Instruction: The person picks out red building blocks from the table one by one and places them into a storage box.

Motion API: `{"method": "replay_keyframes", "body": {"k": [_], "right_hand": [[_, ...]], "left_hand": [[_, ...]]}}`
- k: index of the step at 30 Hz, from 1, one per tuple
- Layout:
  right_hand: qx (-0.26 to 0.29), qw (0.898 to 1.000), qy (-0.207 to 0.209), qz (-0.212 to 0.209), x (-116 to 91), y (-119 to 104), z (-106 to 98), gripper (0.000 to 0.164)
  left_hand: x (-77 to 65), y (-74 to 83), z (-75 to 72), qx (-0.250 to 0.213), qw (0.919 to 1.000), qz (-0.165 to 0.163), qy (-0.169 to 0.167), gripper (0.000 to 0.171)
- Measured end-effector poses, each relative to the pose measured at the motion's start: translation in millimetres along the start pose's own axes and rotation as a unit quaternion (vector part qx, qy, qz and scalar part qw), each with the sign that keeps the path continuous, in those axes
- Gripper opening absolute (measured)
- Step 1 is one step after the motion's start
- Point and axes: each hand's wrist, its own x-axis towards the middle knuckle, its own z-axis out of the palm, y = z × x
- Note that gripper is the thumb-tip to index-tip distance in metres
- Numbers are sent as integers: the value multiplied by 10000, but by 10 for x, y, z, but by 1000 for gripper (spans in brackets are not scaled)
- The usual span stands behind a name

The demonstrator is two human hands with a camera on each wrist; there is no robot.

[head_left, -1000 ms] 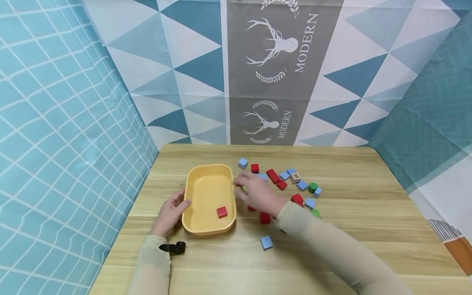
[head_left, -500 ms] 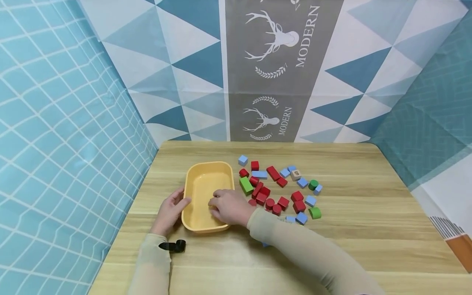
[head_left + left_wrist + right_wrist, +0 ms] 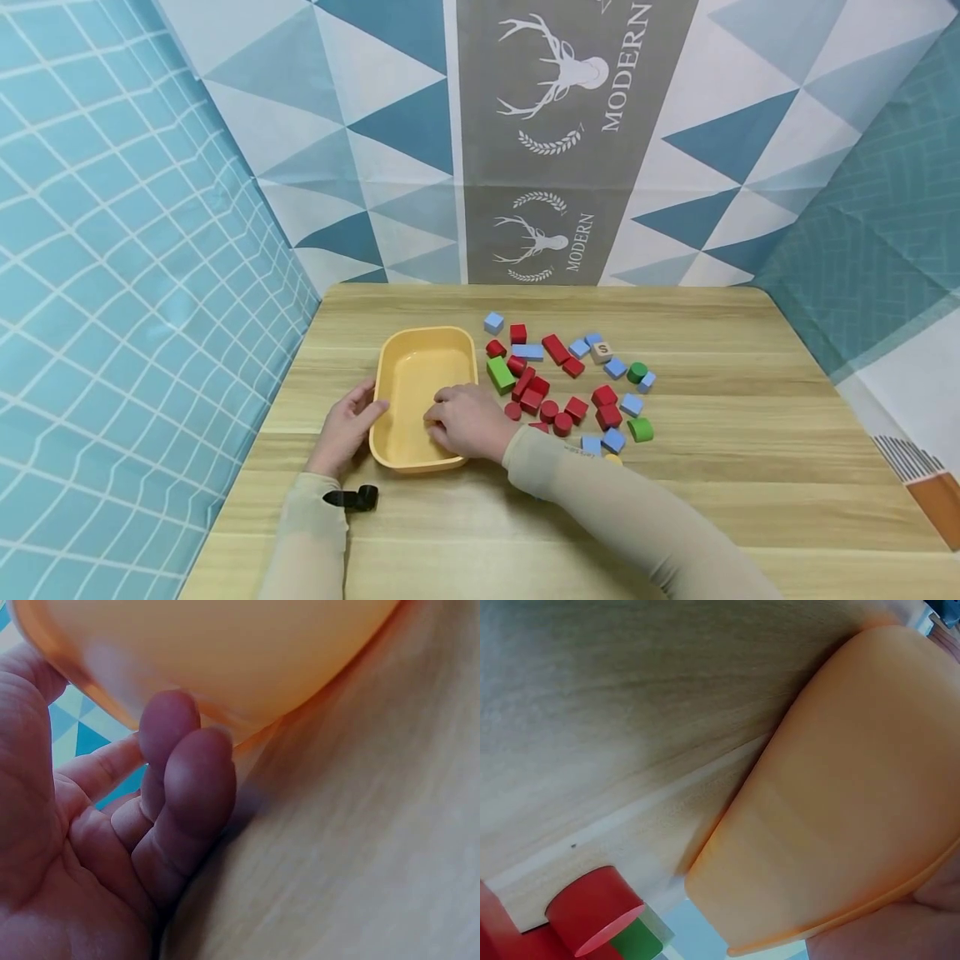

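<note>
Our left hand (image 3: pixel 347 428) lies with curled fingers (image 3: pixel 186 780) and the thumb stretched forward; our right hand (image 3: pixel 465 421) rests knuckles up, fingers bent downward.
</note>
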Motion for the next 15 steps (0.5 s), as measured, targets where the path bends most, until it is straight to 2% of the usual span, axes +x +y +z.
{"method": "replay_keyframes", "body": {"k": [8,15], "right_hand": [[154,9997,-50,190,15,16,20,27],[290,9993,208,126,-7,31,0,31]], "left_hand": [[-7,27,7,99,9999,-34,25,64],[-9,33,11,113,9999,5,0,63]]}}
